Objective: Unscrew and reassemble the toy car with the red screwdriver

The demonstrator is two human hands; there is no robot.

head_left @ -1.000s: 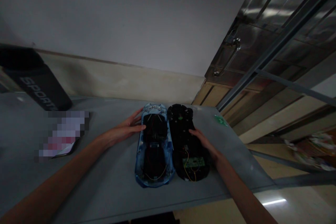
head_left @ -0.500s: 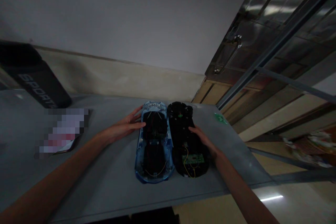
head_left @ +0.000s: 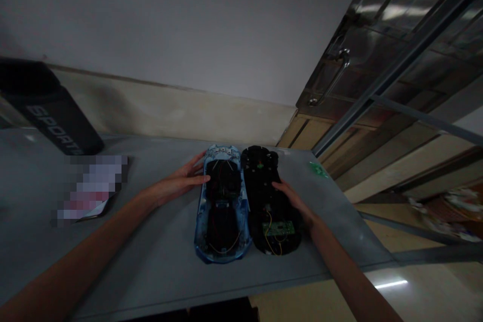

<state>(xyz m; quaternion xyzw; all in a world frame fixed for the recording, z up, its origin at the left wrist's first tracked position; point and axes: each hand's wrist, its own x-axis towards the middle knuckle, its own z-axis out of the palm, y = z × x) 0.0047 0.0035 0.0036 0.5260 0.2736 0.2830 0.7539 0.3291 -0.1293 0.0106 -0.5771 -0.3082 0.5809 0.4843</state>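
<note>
A blue toy car body shell (head_left: 201, 231) lies upside down on the grey tabletop, its hollow inside facing up with black parts and thin wires. My left hand (head_left: 184, 177) grips its left edge, thumb over the rim and fingers along the outer side. Touching it on the right is the black toy car chassis (head_left: 260, 188), which carries a green circuit board (head_left: 278, 228) and yellow wires near its close end. My right hand (head_left: 292, 197) holds the chassis by its right side; some of those fingers are hidden beneath or behind it.
A black box marked SPORT (head_left: 62, 115) stands at the back left, near a blurred-out paper or packet (head_left: 94, 181). Some small green pieces (head_left: 319, 169) lie by the table's right edge. Metal frame bars (head_left: 377, 90) rise on the right; a wall (head_left: 181, 110) closes the back.
Both hands, the shell and the chassis hold nearly the same places. The view has shifted very slightly.
</note>
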